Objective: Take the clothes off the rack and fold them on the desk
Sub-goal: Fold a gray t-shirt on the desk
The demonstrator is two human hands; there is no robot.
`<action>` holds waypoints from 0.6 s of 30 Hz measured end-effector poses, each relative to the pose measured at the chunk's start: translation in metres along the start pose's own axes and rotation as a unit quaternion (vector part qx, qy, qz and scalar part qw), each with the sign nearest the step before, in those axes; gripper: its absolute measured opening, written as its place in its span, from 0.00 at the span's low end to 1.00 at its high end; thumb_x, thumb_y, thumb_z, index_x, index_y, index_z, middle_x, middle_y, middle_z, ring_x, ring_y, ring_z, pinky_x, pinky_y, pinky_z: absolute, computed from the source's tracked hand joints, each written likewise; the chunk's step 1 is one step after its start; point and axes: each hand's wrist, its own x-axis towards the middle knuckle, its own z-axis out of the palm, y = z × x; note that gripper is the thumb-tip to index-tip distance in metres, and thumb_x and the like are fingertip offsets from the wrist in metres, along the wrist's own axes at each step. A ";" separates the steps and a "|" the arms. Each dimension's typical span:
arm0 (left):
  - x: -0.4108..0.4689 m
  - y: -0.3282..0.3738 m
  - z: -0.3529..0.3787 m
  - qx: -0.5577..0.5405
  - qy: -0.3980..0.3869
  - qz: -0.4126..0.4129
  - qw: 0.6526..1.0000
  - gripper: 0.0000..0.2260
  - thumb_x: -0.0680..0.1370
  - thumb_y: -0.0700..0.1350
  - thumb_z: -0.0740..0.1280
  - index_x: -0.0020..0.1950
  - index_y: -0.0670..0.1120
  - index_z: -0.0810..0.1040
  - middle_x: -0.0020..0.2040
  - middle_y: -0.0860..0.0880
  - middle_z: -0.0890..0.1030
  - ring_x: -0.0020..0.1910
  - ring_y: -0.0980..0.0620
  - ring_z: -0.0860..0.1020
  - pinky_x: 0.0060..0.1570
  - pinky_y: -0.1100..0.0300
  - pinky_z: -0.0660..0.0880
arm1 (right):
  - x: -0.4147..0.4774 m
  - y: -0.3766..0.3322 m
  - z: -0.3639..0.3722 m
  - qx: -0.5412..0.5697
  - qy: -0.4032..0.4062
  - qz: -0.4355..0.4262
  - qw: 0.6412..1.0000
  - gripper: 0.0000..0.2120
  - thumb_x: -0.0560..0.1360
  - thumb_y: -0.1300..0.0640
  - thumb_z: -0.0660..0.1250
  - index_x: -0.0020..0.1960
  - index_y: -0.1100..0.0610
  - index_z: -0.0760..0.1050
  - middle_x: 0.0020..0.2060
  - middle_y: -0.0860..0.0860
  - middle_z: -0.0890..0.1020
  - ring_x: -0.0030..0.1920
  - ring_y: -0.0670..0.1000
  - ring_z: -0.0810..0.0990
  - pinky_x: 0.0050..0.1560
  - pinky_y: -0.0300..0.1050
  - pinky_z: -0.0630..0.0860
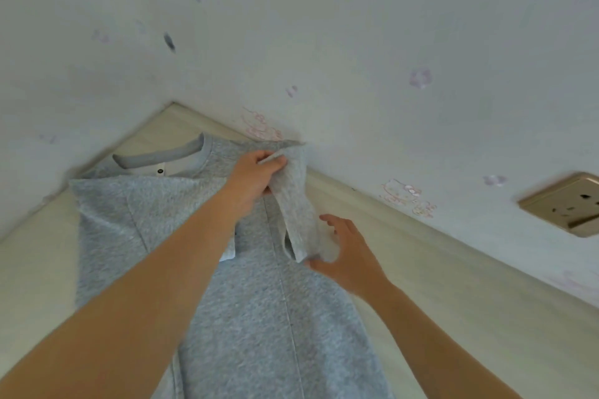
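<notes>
The grey T-shirt point(246, 301) lies flat on the pale desk point(453, 285), collar toward the wall point(356, 42). The left hand point(252, 178) pinches its sleeve point(295, 204) near the shoulder, fingers curled round the fabric. The right hand point(350, 256) meets the sleeve's hem, fingers loosely spread; I cannot tell whether it grips

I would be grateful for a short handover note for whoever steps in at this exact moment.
Left hand: fingers curled round the sleeve at its shoulder end, lifting it.
Right hand: holds the sleeve's cuff end, thumb at the hem.
Grey shirt: lies spread on the desk, collar toward the wall corner.
Done: the shirt is off the rack and laid out.
Left: fold this sleeve in over the body, then finish folding the shirt. The rack is out of view, so I cannot tell whether more clothes wait.
</notes>
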 end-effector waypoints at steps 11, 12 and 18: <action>-0.005 0.047 -0.159 0.120 0.081 0.006 0.989 0.03 0.78 0.44 0.68 0.45 0.47 0.79 0.37 0.50 0.80 0.33 0.57 0.78 0.33 0.65 0.77 | -0.018 -0.095 0.040 0.065 0.016 -0.242 0.968 0.11 0.78 0.52 0.64 0.60 0.47 0.75 0.53 0.40 0.76 0.54 0.39 0.74 0.55 0.31 0.70; -0.004 0.026 -0.179 0.154 0.119 -0.025 0.981 0.02 0.78 0.43 0.68 0.45 0.46 0.78 0.39 0.47 0.78 0.36 0.53 0.78 0.36 0.61 0.78 | -0.015 -0.094 0.050 0.043 -0.015 -0.242 0.969 0.13 0.78 0.53 0.64 0.62 0.47 0.74 0.56 0.41 0.75 0.57 0.40 0.73 0.58 0.33 0.69; -0.016 -0.076 -0.206 0.171 0.166 -0.156 0.959 0.26 0.73 0.55 0.73 0.64 0.41 0.76 0.58 0.42 0.79 0.54 0.41 0.79 0.54 0.46 0.78 | 0.001 -0.079 0.079 -0.017 -0.070 -0.172 0.982 0.17 0.78 0.50 0.64 0.66 0.48 0.70 0.61 0.44 0.71 0.62 0.46 0.70 0.60 0.40 0.69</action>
